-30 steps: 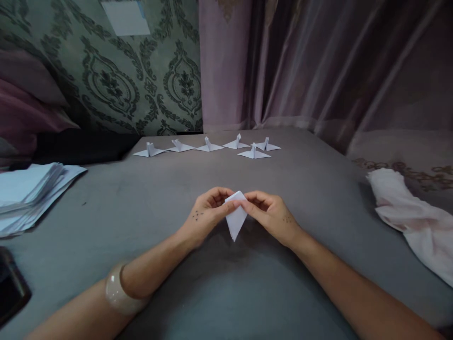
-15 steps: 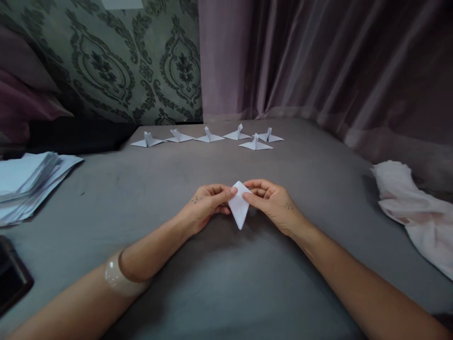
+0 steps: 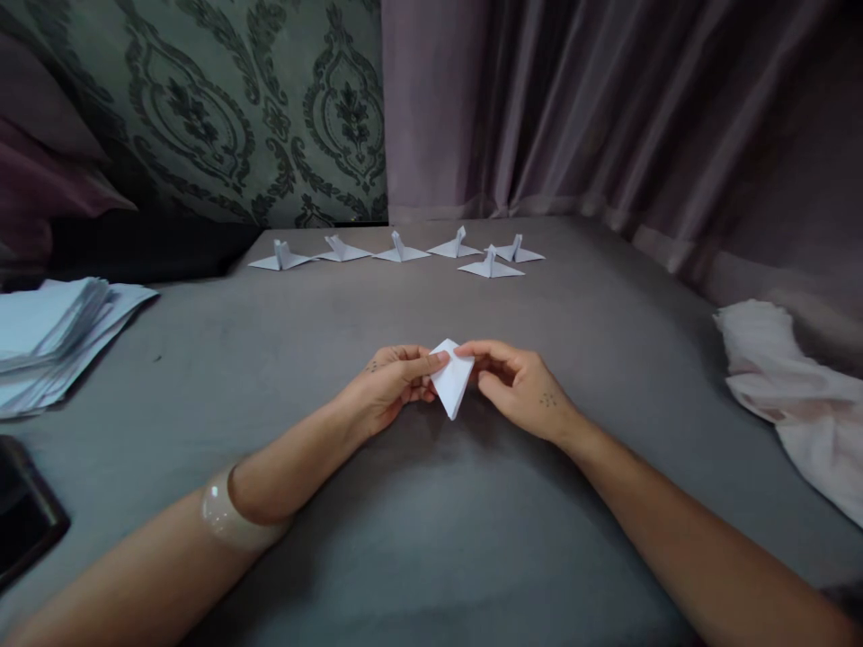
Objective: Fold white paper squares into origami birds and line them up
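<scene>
Surface (image 3: 431, 548): grey, flat, matte, running from my near edge of view back to the wall (image 3: 270, 99) and curtain (image 3: 431, 117); table or bed, I cannot tell. Wall is green with a dark ornamental pattern. Curtain, mauve, hangs in folds from the centre across to the right. Light is dim, darkest at upper right.

Along the far edge I count six white figures (image 3: 400, 250) of folded paper: five in a row, one a little nearer, in front of the two rightmost. Left side: stack (image 3: 47, 328) of white sheets, edges uneven; behind it a black item (image 3: 155, 247) and pink fabric (image 3: 54, 171); at the near left, a dark glossy object (image 3: 27, 512), cut off by the frame. Right side: pale cloth (image 3: 796, 386), crumpled.

Mid-surface, well in front of the figures, the kite-shaped paper (image 3: 449, 382) sits between the hands, narrow point towards me. Left hand (image 3: 397, 382) pinches it, thumb on its face. Right hand (image 3: 522, 386) is curled, forefinger touching the upper right, thumb off the face; whether it grips, I cannot tell.
</scene>
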Tool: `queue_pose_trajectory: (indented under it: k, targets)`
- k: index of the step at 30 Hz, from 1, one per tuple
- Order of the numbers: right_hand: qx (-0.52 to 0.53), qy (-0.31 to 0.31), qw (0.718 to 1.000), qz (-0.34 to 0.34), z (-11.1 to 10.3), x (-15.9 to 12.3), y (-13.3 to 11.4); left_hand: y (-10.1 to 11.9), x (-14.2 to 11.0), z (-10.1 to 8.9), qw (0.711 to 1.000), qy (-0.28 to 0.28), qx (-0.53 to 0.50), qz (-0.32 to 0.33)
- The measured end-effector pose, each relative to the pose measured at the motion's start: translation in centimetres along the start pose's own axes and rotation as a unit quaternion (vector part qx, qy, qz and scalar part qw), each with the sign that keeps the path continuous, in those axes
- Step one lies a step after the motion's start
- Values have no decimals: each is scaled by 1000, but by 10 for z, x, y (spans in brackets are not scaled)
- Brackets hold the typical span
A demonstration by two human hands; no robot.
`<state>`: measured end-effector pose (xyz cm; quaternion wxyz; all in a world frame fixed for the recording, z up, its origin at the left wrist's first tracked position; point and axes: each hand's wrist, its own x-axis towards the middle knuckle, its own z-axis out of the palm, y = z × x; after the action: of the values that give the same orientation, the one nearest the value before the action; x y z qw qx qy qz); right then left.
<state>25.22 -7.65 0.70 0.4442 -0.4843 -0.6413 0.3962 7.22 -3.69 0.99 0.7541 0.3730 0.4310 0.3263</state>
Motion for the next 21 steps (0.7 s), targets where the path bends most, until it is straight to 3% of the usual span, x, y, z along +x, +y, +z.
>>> queue_pose_trajectory:
  k: [4, 6, 10, 13, 21]
  targets:
    - [-165, 35, 977, -129, 1, -4, 0, 2, -3, 2, 1000, 8, -26, -1]
    - [-181, 65, 972, -132, 1, -4, -2, 3, -5, 3, 1000, -15, -6, 2]
    - [-81, 67, 994, 10, -1, -1, -5, 3, -9, 6, 993, -42, 81, 70]
    - [27, 52, 993, 103, -2, 1, -5, 2, -10, 7, 983, -34, 139, 119]
    - [195, 36, 970, 140, 6, 4, -11, -2, -7, 6, 983, -24, 158, 94]
